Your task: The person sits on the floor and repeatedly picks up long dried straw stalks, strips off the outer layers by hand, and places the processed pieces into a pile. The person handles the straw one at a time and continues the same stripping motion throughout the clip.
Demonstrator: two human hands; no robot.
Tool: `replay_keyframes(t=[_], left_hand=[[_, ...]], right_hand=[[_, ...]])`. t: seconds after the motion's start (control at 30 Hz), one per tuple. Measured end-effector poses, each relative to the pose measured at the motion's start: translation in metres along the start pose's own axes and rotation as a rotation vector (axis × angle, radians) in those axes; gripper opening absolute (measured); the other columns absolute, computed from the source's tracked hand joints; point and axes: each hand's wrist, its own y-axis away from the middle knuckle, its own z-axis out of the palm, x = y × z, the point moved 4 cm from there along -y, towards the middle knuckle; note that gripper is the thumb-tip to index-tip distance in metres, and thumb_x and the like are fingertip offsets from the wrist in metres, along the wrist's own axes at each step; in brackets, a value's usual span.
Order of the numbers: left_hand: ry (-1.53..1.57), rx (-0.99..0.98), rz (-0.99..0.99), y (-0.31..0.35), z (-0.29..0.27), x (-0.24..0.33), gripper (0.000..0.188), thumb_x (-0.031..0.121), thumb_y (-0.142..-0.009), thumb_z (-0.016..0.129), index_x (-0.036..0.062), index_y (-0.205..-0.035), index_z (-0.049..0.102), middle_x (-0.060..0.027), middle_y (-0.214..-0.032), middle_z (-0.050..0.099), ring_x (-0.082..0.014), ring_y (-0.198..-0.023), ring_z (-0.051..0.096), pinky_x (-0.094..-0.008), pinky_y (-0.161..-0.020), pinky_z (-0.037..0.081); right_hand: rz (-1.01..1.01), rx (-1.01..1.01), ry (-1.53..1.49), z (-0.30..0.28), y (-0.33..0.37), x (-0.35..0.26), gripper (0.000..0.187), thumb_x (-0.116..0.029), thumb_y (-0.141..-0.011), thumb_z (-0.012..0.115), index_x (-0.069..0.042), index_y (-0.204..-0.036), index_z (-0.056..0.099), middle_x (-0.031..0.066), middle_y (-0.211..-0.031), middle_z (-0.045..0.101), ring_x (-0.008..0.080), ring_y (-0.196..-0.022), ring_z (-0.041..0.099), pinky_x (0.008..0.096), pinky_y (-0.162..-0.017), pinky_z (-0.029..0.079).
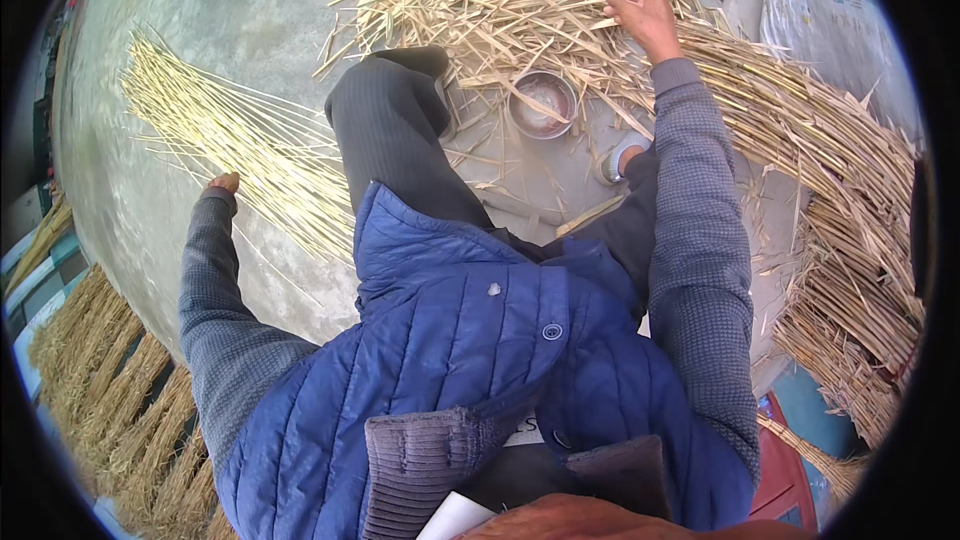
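Observation:
My left hand (225, 182) is at the near edge of a spread bundle of thin, pale yellow stripped stalks (240, 145) on the floor at the left. Its fingers look curled in; what they hold, if anything, is hidden. My right hand (640, 18) reaches forward over a heap of dry, flat leaves (500, 0), its thumb and fingers drawn together. Whatever lies in that pinch is too small to name. Just behind its wrist begins a thick bundle of long, leafy brown stalks (790, 110) that curves away to the right.
A round metal bowl (542, 104) with a reddish rim stands between my feet. Tied straw bundles (110, 380) lie at the lower left. Stacked stalks (850, 310) lie at the right, near a red object (785, 475). A pale plastic sack (840, 20) lies at the far right.

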Motion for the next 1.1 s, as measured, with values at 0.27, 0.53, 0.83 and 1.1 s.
replay_keyframes(t=[0.27, 0.53, 0.83, 1.1], left_hand=[[0.471, 0.806, 0.503, 0.035, -0.244, 0.167, 0.027, 0.021, -0.088, 0.070, 0.0097, -0.112, 0.066, -0.0116, -0.103, 0.074, -0.0301, -0.092, 0.071, -0.0406, -0.077, 0.055], [0.546, 1.095, 0.954, 0.077, -0.402, 0.398, 0.021, 0.025, -0.084, 0.071, 0.0085, -0.096, 0.067, -0.0090, -0.081, 0.069, -0.0309, -0.077, 0.067, -0.0430, -0.070, 0.051], [0.421, 0.908, 0.881, 0.039, -0.377, 0.387, 0.025, 0.024, -0.083, 0.074, 0.0073, -0.101, 0.069, -0.0093, -0.089, 0.072, -0.0307, -0.083, 0.068, -0.0416, -0.072, 0.052], [0.391, 0.744, 0.890, 0.039, -0.372, 0.382, 0.030, 0.026, -0.085, 0.071, 0.0045, -0.106, 0.066, -0.0142, -0.088, 0.070, -0.0357, -0.084, 0.066, -0.0450, -0.072, 0.050]], right_hand=[[0.100, -0.367, 0.640, 0.135, 0.046, 0.103, 0.038, -0.026, -0.076, 0.071, -0.003, -0.106, 0.068, 0.0237, -0.106, 0.070, 0.0395, -0.104, 0.067, 0.0463, -0.089, 0.053], [0.218, -0.343, 0.504, 0.213, 0.108, 0.177, 0.033, -0.014, -0.078, 0.066, 0.000, -0.107, 0.061, 0.0245, -0.107, 0.068, 0.0374, -0.108, 0.066, 0.0466, -0.093, 0.054], [-0.052, -0.361, 0.542, 0.155, -0.016, 0.100, 0.026, -0.034, -0.092, 0.056, -0.013, -0.091, 0.071, 0.0155, -0.094, 0.071, 0.0372, -0.090, 0.067, 0.0499, -0.079, 0.052], [-0.628, 0.718, 0.763, -0.030, -0.172, -0.077, 0.039, -0.023, -0.088, 0.061, -0.009, -0.124, 0.061, 0.0222, -0.120, 0.063, 0.0402, -0.104, 0.063, 0.0513, -0.084, 0.051]])
